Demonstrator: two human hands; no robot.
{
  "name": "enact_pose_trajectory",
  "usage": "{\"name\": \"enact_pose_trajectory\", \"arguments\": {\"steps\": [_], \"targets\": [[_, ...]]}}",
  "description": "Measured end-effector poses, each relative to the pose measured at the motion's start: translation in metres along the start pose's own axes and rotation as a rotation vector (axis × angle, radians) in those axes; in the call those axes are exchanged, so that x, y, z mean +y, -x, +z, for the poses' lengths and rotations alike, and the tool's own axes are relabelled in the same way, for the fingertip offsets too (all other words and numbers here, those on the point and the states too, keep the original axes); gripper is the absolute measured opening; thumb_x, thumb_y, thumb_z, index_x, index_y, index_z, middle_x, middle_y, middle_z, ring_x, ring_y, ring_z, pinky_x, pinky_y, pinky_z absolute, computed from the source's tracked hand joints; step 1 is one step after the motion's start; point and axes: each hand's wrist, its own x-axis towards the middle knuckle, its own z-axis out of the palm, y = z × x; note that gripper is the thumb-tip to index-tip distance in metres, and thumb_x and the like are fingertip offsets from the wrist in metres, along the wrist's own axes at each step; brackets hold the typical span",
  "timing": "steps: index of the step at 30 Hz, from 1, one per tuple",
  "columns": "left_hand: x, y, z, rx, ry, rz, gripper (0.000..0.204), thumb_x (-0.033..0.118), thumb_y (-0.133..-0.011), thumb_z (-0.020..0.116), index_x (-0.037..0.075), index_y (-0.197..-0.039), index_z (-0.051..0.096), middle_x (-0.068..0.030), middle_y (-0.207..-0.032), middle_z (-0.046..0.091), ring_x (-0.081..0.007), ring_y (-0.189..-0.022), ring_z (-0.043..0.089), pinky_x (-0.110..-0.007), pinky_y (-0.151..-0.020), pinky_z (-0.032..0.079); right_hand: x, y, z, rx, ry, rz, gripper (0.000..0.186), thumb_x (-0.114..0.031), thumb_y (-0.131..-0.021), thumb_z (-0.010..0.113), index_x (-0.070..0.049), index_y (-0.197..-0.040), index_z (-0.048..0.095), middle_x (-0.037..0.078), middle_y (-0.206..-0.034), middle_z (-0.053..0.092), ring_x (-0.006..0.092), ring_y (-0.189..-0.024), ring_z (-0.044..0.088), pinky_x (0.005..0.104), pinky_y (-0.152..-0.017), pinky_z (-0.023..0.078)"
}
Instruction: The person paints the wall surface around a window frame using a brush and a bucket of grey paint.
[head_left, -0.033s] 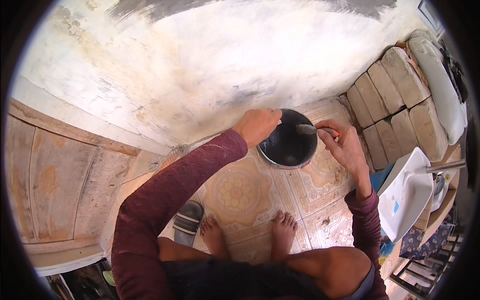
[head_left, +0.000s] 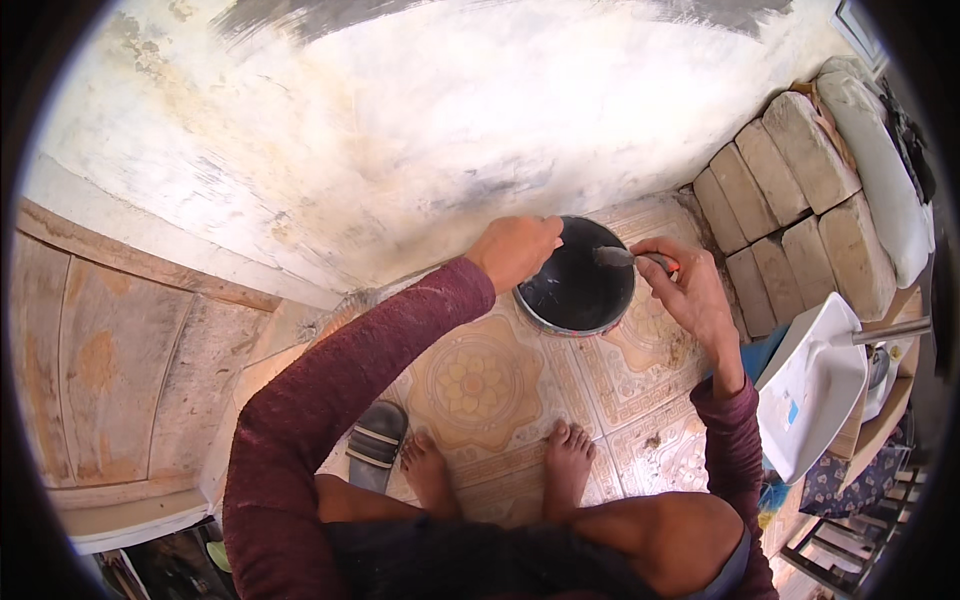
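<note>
On the tiled floor against the wall stands a round dark bucket (head_left: 577, 290), its inside black and streaked with pale marks. At its left rim my left hand (head_left: 515, 250) is closed, fingers curled over the edge. My right hand (head_left: 685, 288), on the opposite side, is wrapped round a small hand tool with a grey-coated head (head_left: 612, 257) and a touch of orange on its handle. That head lies over the bucket's opening, close to the right rim. Whether it is a brush or a scraper I cannot tell. How much the bucket holds is unclear.
A whitish patchy wall (head_left: 400, 130) with dark grey strokes rises behind the bucket. Stacked grey blocks (head_left: 790, 220) and a white dustpan (head_left: 815, 390) are at the right. One black sandal (head_left: 376, 440) lies by my bare feet; a wooden door (head_left: 110, 360) is at the left.
</note>
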Motion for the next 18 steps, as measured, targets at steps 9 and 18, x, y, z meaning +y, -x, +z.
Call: {"name": "enact_pose_trajectory", "arguments": {"steps": [9, 18], "targets": [[0.004, -0.011, 0.004, 0.124, 0.21, -0.139, 0.027, 0.022, -0.103, 0.056, 0.001, -0.087, 0.05, -0.0159, -0.068, 0.061, -0.0315, -0.061, 0.066, -0.043, -0.059, 0.049, -0.005, 0.001, -0.003, -0.006, 0.005, 0.081, 0.024, -0.019, -0.093, 0.066, -0.001, -0.11, 0.071, 0.018, -0.09, 0.072, 0.0262, -0.076, 0.069, 0.0358, -0.07, 0.052], [0.015, -0.017, -0.018, -0.247, 0.335, -0.224, 0.028, 0.021, -0.103, 0.055, 0.001, -0.084, 0.053, -0.0156, -0.068, 0.064, -0.0286, -0.063, 0.069, -0.042, -0.061, 0.051, 0.004, 0.005, -0.003, 0.017, -0.016, 0.048, 0.024, -0.018, -0.093, 0.066, -0.001, -0.11, 0.071, 0.017, -0.091, 0.073, 0.0251, -0.076, 0.069, 0.036, -0.069, 0.053]]}}
